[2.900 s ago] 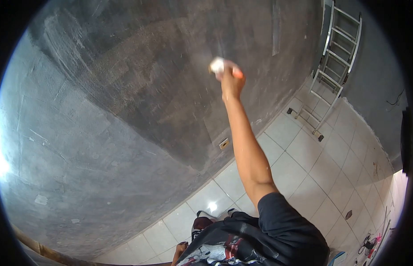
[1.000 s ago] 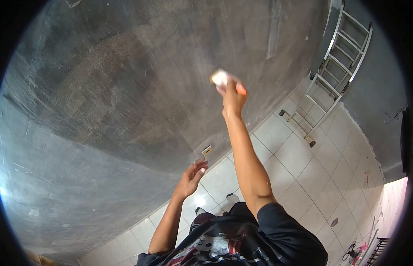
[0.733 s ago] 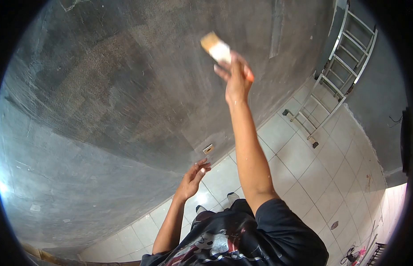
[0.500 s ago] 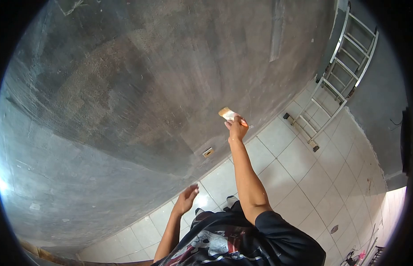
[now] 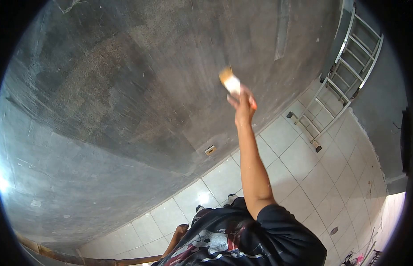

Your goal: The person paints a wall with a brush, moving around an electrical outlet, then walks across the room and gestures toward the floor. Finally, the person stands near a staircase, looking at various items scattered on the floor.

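Note:
A paintbrush (image 5: 232, 84) with tan bristles and a white ferrule is held by its handle in my right hand (image 5: 244, 104), a little blurred by motion. My right arm reaches out toward the grey plastered wall (image 5: 171, 97), and the bristles overlap the wall in this view. Darker and rougher patches mark the wall's surface. Low by my body, beside my dark printed shirt (image 5: 215, 241), is my left hand (image 5: 182, 228), its fingers largely hidden.
Below my right hand, a socket box (image 5: 210, 150) is set low in the wall. White tiles cover the floor (image 5: 277, 137). A metal ladder (image 5: 348, 66) stands at the far right, near another grey wall. A wooden pole (image 5: 126, 261) crosses the bottom left.
My right hand has moved up and away from me along the wall with the paintbrush. My left hand has dropped back toward my body.

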The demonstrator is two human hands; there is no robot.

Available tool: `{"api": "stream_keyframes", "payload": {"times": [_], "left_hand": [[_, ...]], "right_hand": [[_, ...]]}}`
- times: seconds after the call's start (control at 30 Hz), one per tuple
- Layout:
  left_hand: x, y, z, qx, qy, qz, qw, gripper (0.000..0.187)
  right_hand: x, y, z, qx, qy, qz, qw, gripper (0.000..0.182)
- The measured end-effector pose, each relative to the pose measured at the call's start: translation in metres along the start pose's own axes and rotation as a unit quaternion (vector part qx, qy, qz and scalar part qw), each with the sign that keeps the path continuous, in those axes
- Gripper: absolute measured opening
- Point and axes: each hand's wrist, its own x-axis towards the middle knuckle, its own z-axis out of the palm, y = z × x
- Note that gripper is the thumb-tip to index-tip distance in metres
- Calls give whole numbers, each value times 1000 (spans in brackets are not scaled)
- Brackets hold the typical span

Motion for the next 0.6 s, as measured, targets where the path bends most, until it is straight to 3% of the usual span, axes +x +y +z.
{"api": "stream_keyframes", "payload": {"times": [0.1, 0.17, 0.3, 0.4, 0.47, 0.5, 0.6], "left_hand": [[-8, -24, 4, 60, -25, -8, 998, 49], [-5, -32, 4, 86, -38, -15, 995, 48], [16, -36, -2, 187, -85, 19, 978, 48], [46, -23, -17, 414, -158, 110, 890, 47], [28, 25, -7, 153, 3, -9, 988, 44], [24, 42, 5, -107, 91, -89, 986, 49], [16, 82, 11, -109, 105, -86, 985, 51]], "right_hand": [[-27, 61, -77, -90, 140, 118, 979, 24], [-24, 66, -81, -106, 177, 149, 967, 23], [-1, 3, 1, -97, 104, 68, 988, 18], [16, -75, 63, -9, -7, -64, 998, 21], [24, -105, 82, 46, -79, -114, 989, 23], [27, -110, 84, 64, -110, -125, 984, 24], [27, -73, 53, 27, -94, -88, 991, 28]]}}
